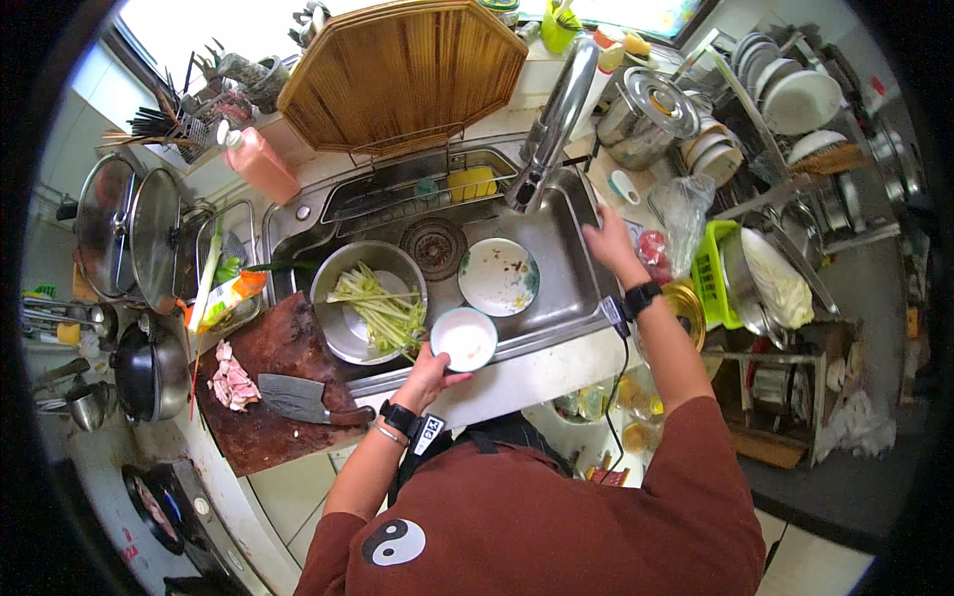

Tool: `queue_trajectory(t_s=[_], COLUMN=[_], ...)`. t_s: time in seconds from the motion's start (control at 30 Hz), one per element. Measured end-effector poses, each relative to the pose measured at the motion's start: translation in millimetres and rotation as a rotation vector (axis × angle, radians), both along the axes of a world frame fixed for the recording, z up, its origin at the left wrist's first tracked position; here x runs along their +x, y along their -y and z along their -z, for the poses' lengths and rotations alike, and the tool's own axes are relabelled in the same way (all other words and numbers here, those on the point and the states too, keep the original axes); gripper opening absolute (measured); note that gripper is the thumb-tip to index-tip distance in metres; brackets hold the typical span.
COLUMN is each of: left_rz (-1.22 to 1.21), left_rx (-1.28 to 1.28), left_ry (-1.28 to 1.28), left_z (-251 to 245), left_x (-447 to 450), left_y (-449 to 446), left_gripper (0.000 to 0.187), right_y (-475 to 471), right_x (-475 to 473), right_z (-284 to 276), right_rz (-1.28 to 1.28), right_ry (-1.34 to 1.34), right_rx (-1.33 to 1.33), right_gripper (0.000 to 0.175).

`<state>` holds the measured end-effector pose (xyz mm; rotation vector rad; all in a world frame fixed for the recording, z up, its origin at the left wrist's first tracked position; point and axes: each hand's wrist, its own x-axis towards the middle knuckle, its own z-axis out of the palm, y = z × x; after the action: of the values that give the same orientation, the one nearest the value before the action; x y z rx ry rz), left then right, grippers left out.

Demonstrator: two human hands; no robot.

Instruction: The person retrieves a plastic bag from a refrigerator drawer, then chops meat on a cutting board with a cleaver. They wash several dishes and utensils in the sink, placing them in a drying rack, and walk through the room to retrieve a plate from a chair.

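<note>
My left hand point(428, 376) grips a small white bowl point(463, 340) by its rim, over the sink's front edge. A little white residue shows inside the bowl. At the sink's right rim, my right hand point(616, 240) is stretched forward; its fingers are partly hidden. In the sink point(563, 257) sit a steel basin point(322, 298) of cut green stalks point(380, 309) and a white plate point(496, 279) with food scraps. Left of the basin, a cleaver point(292, 398) and sliced raw meat point(232, 378) lie on a dark wooden chopping board point(261, 439).
A chrome faucet point(555, 127) rises behind the sink. On the right stand a plastic bag point(684, 223), a green basket point(714, 272) and a cabbage point(775, 279). Far left, a pan point(153, 510) sits over a blue flame. A soap bottle point(261, 164) stands behind.
</note>
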<state>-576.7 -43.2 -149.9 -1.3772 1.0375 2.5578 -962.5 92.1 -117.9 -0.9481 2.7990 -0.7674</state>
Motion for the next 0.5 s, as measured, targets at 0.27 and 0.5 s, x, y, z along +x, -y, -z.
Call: queue_trajectory(t_s=[0.27, 0.5], left_rz=[-0.123, -0.226], left_rx=[0.016, 0.017], left_ry=[0.020, -0.037], left_z=[26.6, 51.7], left_x=[-83.5, -136.5], left_y=[-15.1, -4.4], left_gripper=[0.050, 0.053], right_y=[117.1, 117.0], right_x=[-73.3, -21.4], right_z=[41.5, 34.5], right_rz=[-0.139, -0.543], right_ry=[0.748, 0.086], right_rx=[-0.926, -0.168], right_gripper=[0.055, 0.059])
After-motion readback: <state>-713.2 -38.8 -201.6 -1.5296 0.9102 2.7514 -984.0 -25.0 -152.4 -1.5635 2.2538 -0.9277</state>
